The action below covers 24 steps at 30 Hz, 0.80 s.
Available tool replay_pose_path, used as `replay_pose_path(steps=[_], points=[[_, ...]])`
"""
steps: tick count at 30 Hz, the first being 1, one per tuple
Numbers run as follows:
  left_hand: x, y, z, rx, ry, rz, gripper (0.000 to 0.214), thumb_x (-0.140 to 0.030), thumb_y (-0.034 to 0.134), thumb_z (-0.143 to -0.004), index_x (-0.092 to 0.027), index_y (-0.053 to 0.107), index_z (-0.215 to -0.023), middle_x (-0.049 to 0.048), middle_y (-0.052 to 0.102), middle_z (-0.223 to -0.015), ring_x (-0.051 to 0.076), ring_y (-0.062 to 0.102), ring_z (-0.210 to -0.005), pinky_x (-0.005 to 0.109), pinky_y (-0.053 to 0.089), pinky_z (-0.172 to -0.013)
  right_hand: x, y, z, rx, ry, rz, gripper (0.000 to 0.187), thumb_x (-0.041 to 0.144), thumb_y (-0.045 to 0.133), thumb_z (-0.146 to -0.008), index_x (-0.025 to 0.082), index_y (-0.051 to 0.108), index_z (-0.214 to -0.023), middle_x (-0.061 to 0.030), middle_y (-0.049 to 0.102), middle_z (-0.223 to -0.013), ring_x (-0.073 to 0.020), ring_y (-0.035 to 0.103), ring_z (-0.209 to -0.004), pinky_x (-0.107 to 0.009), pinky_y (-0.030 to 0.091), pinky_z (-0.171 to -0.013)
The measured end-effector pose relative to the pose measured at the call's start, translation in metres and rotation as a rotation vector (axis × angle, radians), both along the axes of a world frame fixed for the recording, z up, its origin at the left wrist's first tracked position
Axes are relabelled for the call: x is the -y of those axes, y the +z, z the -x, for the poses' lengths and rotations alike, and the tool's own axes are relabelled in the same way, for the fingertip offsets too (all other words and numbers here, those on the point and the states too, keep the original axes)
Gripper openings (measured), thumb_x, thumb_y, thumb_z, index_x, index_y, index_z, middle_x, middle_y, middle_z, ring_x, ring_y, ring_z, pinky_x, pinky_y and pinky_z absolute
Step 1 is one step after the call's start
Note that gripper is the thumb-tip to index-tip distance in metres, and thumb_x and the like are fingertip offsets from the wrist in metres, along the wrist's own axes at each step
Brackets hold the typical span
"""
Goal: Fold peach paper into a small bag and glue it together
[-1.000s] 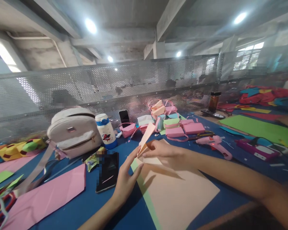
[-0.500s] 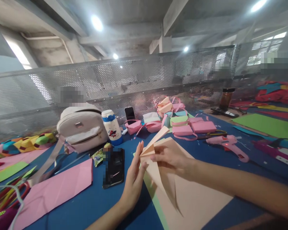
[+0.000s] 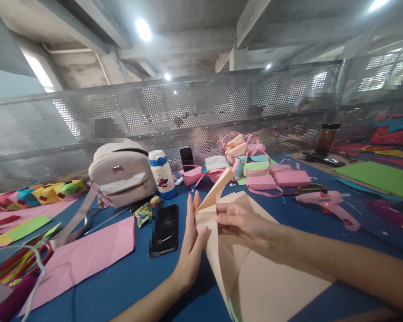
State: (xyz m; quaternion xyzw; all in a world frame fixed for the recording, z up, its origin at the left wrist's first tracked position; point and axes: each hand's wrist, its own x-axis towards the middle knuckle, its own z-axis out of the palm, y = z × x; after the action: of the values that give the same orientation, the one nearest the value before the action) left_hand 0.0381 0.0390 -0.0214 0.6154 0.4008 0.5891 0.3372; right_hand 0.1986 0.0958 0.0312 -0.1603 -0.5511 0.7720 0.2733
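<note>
A folded peach paper (image 3: 211,223) is held up between both hands, with creased flaps pointing up and a long flap hanging toward me. My left hand (image 3: 192,246) is closed along its left edge, thumb pressed on the front and fingers behind. From the right, my right hand (image 3: 238,223) pinches the fold, its fingertips partly hidden by the paper. Beneath the hands lies a larger peach sheet (image 3: 282,281) on the blue table (image 3: 121,286), with a little green paper showing under its near edge.
A phone (image 3: 166,230), pink sheet (image 3: 90,259), white backpack (image 3: 122,174) and bottle (image 3: 161,174) stand or lie to the left. Small pink paper bags (image 3: 292,178) are grouped behind the hands. A pink glue gun (image 3: 329,203) with a red light lies right; a perforated metal screen (image 3: 195,107) stands behind.
The folded paper has turned slightly in my hands, its upper flap now wider and its lower flap swung toward me. The whole view has shifted a little to the left.
</note>
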Motion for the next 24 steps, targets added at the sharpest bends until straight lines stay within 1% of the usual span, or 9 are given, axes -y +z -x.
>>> replay_pose_path(steps=[4,8,12,16,18,20,22,24], points=[[0.001,0.002,-0.002,0.044,-0.015,0.018,0.074,-0.047,0.047,-0.098,-0.038,0.003,-0.156,-0.0022,0.005,-0.166,0.026,0.010,-0.152,0.041,0.023,-0.121,0.002,0.001,0.000,-0.016,0.008,-0.026,0.042,0.035,0.077,-0.079,0.018,0.069,-0.117,-0.0091,0.071,-0.115,-0.0194,0.066,-0.106,-0.034,0.048,-0.100],[0.000,-0.002,0.000,0.054,-0.033,0.053,0.075,-0.048,0.047,-0.097,-0.038,0.001,-0.156,-0.0030,0.002,-0.166,0.026,0.013,-0.152,0.040,0.029,-0.119,0.002,0.004,-0.002,0.004,-0.019,-0.070,0.042,0.035,0.077,-0.079,0.018,0.069,-0.117,-0.0094,0.069,-0.119,-0.0204,0.065,-0.109,-0.035,0.048,-0.101],[-0.002,-0.008,0.004,0.054,-0.037,0.086,0.073,-0.046,0.048,-0.098,-0.038,0.004,-0.156,-0.0032,0.006,-0.166,0.026,0.013,-0.152,0.040,0.025,-0.121,0.002,0.005,-0.003,0.028,-0.035,-0.050,0.042,0.036,0.077,-0.080,0.016,0.069,-0.115,-0.0100,0.067,-0.121,-0.0204,0.065,-0.109,-0.035,0.047,-0.103],[-0.003,-0.010,0.004,0.078,-0.065,0.079,0.073,-0.043,0.050,-0.097,-0.039,0.007,-0.156,-0.0023,0.009,-0.166,0.026,0.012,-0.152,0.042,0.021,-0.122,-0.001,-0.001,-0.002,0.029,-0.074,0.062,0.046,0.038,0.081,-0.075,0.013,0.070,-0.113,-0.0106,0.069,-0.116,-0.0213,0.064,-0.110,-0.034,0.046,-0.104],[-0.003,-0.010,0.003,0.090,-0.073,0.076,0.073,-0.042,0.050,-0.097,-0.039,0.007,-0.156,-0.0017,0.009,-0.166,0.027,0.011,-0.152,0.042,0.020,-0.122,-0.002,-0.004,-0.002,0.036,-0.105,0.109,0.043,0.037,0.082,-0.074,0.014,0.071,-0.108,-0.0098,0.069,-0.113,-0.0206,0.064,-0.109,-0.033,0.046,-0.103],[-0.002,-0.009,0.003,0.082,-0.083,0.090,0.074,-0.043,0.050,-0.097,-0.037,0.007,-0.157,-0.0005,0.012,-0.166,0.026,0.012,-0.152,0.042,0.018,-0.123,-0.003,-0.006,-0.002,0.043,-0.123,0.131,0.037,0.034,0.082,-0.074,0.015,0.071,-0.103,-0.0082,0.071,-0.108,-0.0188,0.066,-0.103,-0.032,0.048,-0.099],[-0.001,-0.008,0.004,0.040,-0.089,0.114,0.075,-0.046,0.050,-0.097,-0.034,0.008,-0.157,0.0017,0.018,-0.165,0.026,0.013,-0.152,0.042,0.015,-0.123,-0.003,-0.008,-0.002,0.048,-0.115,0.126,0.032,0.033,0.080,-0.076,0.015,0.072,-0.100,-0.0072,0.072,-0.102,-0.0170,0.067,-0.097,-0.030,0.049,-0.095],[0.000,-0.007,0.004,-0.014,-0.075,0.134,0.076,-0.051,0.050,-0.095,-0.030,0.012,-0.157,0.0045,0.025,-0.163,0.028,0.015,-0.151,0.043,0.014,-0.123,-0.003,-0.009,-0.002,0.037,-0.094,0.100,0.031,0.033,0.078,-0.078,0.014,0.072,-0.102,-0.0078,0.072,-0.101,-0.0167,0.067,-0.096,-0.029,0.049,-0.093]])
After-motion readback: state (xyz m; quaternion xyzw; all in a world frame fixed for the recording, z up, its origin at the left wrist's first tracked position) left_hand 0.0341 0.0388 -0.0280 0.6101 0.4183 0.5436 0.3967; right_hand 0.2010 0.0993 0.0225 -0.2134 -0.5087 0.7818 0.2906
